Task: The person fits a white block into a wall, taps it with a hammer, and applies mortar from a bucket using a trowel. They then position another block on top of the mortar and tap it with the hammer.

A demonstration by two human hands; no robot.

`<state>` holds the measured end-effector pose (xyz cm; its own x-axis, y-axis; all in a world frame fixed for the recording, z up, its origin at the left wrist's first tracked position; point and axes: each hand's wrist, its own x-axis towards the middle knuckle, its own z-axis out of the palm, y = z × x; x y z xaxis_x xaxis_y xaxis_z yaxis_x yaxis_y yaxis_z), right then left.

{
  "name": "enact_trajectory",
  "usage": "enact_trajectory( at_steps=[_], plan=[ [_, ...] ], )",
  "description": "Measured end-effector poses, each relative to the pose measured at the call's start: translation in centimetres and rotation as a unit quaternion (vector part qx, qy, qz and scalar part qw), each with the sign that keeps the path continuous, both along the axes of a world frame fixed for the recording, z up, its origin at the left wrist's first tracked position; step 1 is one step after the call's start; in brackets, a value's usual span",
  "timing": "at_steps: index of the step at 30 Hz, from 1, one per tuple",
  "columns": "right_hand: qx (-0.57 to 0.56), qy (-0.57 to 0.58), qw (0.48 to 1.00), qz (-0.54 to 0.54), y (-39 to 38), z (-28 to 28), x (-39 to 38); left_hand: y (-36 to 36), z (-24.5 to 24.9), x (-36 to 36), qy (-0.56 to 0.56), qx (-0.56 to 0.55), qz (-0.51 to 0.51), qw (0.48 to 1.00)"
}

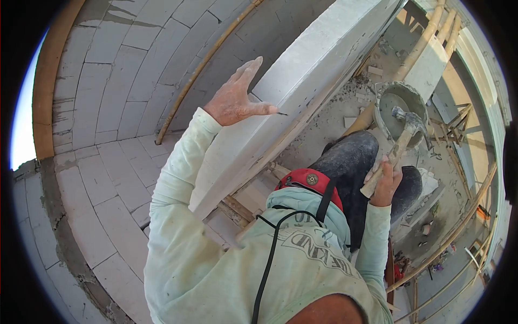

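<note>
My left hand (240, 97) is raised over the top of a pale block wall (307, 67), fingers stretched and thumb apart, holding nothing. A short, thin dark line shows right at the thumb tip. In my right hand (386, 183) is a claw hammer (402, 143), its wooden handle wrapped by the fingers and its metal head pointing away from me. Behind the hammer head, and partly covered by it, is a round bucket (380, 116) with wet grey mortar inside. Dust coats both hands.
A block wall (124, 70) rises on the left, with a bamboo pole (202, 65) against it. Lower left is another blockwork surface (97, 200). Bamboo poles (453, 243) cross the right side. Rubble and block pieces litter the ground below.
</note>
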<state>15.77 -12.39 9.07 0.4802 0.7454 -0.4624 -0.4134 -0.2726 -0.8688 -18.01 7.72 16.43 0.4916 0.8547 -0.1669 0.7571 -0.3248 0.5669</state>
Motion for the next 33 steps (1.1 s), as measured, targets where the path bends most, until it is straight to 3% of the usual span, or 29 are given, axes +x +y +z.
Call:
enact_trajectory(
  at_steps=[2,4,8,9,11,13,15,22,24,27,31,33],
  plan=[
    [0.047,-0.055,0.995,0.064,-0.5,0.7,-1.7,-4.1,0.3,-2.4,0.097,0.037,-0.001,0.995],
    [0.036,-0.055,0.995,0.081,-0.5,1.8,-3.7,-7.7,-0.6,-4.3,0.117,0.031,0.035,0.992],
    [-0.046,0.214,0.972,0.083,0.1,1.9,-8.0,-12.5,-1.8,-4.4,0.172,0.032,0.134,0.975],
    [-0.076,0.26,0.96,0.074,0.4,1.4,-9.0,-12.7,-2.3,-4.3,0.167,0.087,0.141,0.972],
    [-0.103,0.301,0.947,0.052,0.7,0.1,-10.9,-12.8,-2.3,-4.1,0.175,0.074,0.144,0.971],
    [-0.158,0.407,0.899,0.032,0.5,-0.8,-12.5,-13.0,-2.6,-3.8,0.185,0.059,0.153,0.969],
    [-0.181,0.426,0.886,0.003,0.7,-0.8,-13.7,-13.1,-2.8,-4.1,0.151,0.122,0.156,0.968],
    [-0.159,0.459,0.865,-0.124,2.4,-2.7,-17.6,-13.0,-3.0,-4.1,0.13,0.119,0.153,0.972],
    [-0.157,0.535,0.83,-0.026,3.6,-1.8,-19.1,-12.9,-2.9,-3.8,0.142,0.1,0.162,0.971],
    [-0.118,0.563,0.818,0.024,2.9,-3.5,-19.5,-12.8,-3.1,-3.9,0.142,0.133,0.14,0.971],
    [-0.103,0.548,0.83,-0.018,3.4,-3.0,-18.6,-12.7,-3.1,-3.7,0.137,0.137,0.132,0.972],
    [-0.155,0.492,0.854,-0.07,3.4,-2.3,-18.4,-12.9,-3.2,-3.8,0.14,0.13,0.144,0.971]
  ],
)
